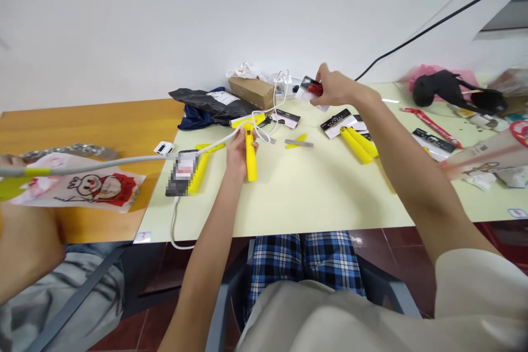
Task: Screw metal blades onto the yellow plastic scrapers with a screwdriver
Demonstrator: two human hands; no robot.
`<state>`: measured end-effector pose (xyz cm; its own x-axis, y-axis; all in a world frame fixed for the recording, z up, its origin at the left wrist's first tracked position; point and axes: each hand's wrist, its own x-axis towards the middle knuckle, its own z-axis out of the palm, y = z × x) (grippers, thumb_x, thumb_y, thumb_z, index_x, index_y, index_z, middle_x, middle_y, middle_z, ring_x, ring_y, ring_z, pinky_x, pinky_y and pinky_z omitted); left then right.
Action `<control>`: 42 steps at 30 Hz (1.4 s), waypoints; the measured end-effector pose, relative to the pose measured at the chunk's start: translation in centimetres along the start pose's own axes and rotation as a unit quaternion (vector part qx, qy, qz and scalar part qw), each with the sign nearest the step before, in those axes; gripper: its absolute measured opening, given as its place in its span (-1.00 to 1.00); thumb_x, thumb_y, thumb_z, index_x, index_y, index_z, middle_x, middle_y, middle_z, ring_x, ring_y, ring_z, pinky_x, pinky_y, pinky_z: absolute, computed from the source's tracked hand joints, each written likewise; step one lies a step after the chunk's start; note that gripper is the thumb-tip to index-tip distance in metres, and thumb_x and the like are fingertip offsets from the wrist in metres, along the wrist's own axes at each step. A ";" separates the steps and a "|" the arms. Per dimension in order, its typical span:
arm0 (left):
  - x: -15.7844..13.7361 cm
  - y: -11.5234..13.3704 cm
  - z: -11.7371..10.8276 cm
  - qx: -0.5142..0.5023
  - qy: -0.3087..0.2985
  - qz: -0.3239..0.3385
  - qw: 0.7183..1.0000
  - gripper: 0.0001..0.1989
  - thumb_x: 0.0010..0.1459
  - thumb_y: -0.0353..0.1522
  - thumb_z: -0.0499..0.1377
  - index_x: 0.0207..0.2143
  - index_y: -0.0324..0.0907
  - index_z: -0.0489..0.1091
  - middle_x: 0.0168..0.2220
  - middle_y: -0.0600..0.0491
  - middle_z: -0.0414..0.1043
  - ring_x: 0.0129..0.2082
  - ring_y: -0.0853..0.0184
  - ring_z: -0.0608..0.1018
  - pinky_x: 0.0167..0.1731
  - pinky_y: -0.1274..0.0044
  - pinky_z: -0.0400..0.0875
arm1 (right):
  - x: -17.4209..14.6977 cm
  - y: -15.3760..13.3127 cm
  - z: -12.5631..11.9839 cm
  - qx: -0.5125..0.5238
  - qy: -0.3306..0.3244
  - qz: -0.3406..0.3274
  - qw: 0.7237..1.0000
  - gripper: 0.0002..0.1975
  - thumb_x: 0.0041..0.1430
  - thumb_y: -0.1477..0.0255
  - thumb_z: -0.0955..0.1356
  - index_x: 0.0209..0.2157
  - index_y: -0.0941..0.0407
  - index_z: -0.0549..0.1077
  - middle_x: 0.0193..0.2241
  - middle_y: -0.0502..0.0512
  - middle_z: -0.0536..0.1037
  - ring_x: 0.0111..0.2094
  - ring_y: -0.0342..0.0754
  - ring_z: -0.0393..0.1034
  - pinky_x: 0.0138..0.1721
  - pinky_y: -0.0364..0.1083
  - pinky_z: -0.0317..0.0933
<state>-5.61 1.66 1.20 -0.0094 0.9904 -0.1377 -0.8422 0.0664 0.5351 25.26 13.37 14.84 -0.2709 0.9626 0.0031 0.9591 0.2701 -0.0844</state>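
My left hand (237, 154) is wrapped around the handle of a yellow T-shaped scraper (251, 157), its wide head pointing toward the wall. Raised over the back of the table, my right hand (334, 87) pinches a small clear packet with red and black parts (312, 87). Between the hands lie a flat grey strip (300, 143) and a yellow strip partly under it. Another yellow scraper (201, 170) rests left of my left hand, partly behind a phone (182, 173). Yellow handles (358, 144) and black-and-white cards (338, 123) lie below my right forearm.
A white cable (270, 129) loops behind my left hand. Along the wall stand a black plastic bag (214, 104), a cardboard box (251, 92) and a power strip. A drink cup (490, 151) is at the right. Another person sits at the left beside a printed paper bag (88, 184).
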 end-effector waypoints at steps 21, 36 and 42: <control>-1.3 -3.1 1.1 0.065 -0.037 0.009 0.997 -0.81 0.27 -0.45 0.39 -0.19 -0.11 0.42 -0.13 0.08 0.60 -0.22 0.45 0.68 -0.38 0.67 0.50 | -15.2 -7.7 7.3 -0.107 0.019 -0.207 0.972 -0.58 0.52 0.51 0.11 0.29 0.04 0.30 0.17 0.30 0.53 -0.25 0.07 0.46 -0.41 0.01 -0.16; -1.3 -0.6 1.9 -0.002 -0.025 0.099 0.995 -0.89 0.39 -0.44 0.30 -0.07 -0.10 0.52 -0.03 -0.01 0.66 -0.03 0.32 0.70 0.04 0.50 0.61 | -15.7 -9.7 10.1 -0.091 -0.033 -0.286 0.953 -0.57 0.41 0.65 0.15 0.14 0.07 0.46 0.17 0.29 0.53 -0.41 -0.08 0.41 -0.44 -0.02 -0.24; -1.2 -1.6 1.9 0.011 -0.007 0.149 0.989 -0.79 0.31 -0.54 0.30 -0.09 -0.12 0.42 0.01 -0.02 0.65 0.16 0.20 0.68 0.30 0.27 0.50 | -16.2 -11.1 8.8 -0.090 -0.049 -0.310 0.945 -0.66 0.49 0.58 0.17 0.11 0.06 0.45 -0.06 0.19 0.64 -0.40 -0.04 0.41 -0.43 0.00 -0.27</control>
<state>-3.21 0.58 2.13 -0.2474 0.9681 0.0393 -0.7916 -0.2253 0.5680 18.26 -5.36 6.99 -0.7833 0.6141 -0.0968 0.6097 0.7892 0.0737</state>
